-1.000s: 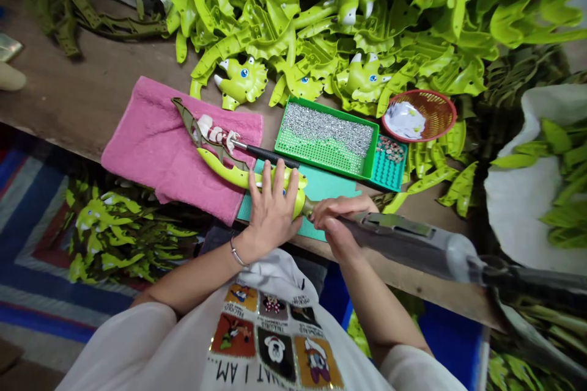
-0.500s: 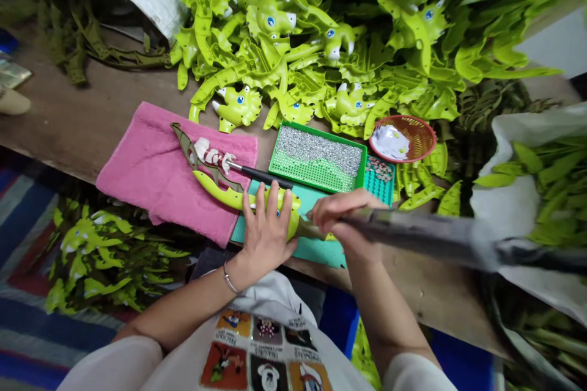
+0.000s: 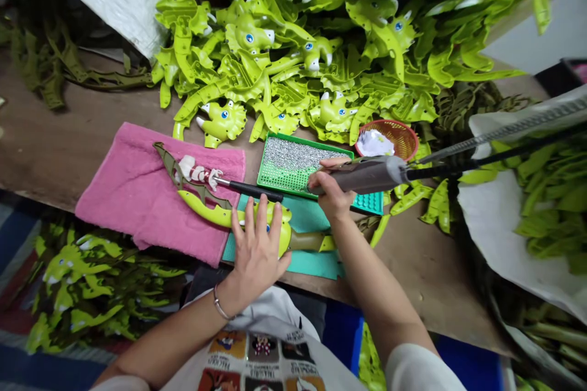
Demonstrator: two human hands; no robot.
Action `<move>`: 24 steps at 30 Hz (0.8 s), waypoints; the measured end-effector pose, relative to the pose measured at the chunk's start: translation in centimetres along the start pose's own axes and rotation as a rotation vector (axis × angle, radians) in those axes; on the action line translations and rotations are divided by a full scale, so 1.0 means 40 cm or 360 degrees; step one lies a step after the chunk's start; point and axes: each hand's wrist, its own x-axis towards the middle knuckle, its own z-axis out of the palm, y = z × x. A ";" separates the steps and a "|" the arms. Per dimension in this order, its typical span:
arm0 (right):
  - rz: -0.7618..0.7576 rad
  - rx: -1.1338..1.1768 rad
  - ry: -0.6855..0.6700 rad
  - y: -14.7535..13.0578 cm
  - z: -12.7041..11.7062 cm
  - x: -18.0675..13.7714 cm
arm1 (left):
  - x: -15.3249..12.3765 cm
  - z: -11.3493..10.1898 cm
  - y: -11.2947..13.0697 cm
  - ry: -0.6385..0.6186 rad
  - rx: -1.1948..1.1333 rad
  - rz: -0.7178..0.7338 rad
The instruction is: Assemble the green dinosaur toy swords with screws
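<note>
My left hand [image 3: 257, 244] lies flat with spread fingers on a lime-green and olive dinosaur-head toy [image 3: 202, 210], pressing it against the teal mat [image 3: 316, 264]. In my right hand [image 3: 334, 194] is a grey power screwdriver [image 3: 373, 174], held nearly level with its tip end over the green tray [image 3: 285, 183] of small silver screws. The screwdriver's bit is not clearly visible. Just beyond my left fingers, a black-handled tool [image 3: 250, 189] with a metal shaft rests between mat and towel, its far end at a red-and-white bundle [image 3: 197, 172].
A pink towel [image 3: 119, 195] lies at left. Behind the tray are a red basket [image 3: 403, 137] with white pieces and a large heap of green dinosaur parts [image 3: 257, 43]. A white sack [image 3: 486, 214] of green parts stands at right. A cable and spring trail from the screwdriver.
My right hand has lifted the screwdriver away from the toy's right part and up over the screw tray. My left hand stays on the toy. The view has shifted slightly.
</note>
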 end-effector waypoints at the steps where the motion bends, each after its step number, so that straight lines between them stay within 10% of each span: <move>1: -0.0001 0.0015 -0.0017 0.003 0.001 0.000 | 0.000 0.000 0.001 0.0000 0.0005 0.0002; 16: 0.0082 -0.0031 -0.0228 -0.003 0.010 0.021 | -0.006 0.006 0.018 0.0071 0.0116 0.0041; 24: -0.0159 0.0107 -0.0010 -0.145 -0.027 -0.024 | 0.017 0.058 0.084 -0.0088 0.0169 0.0510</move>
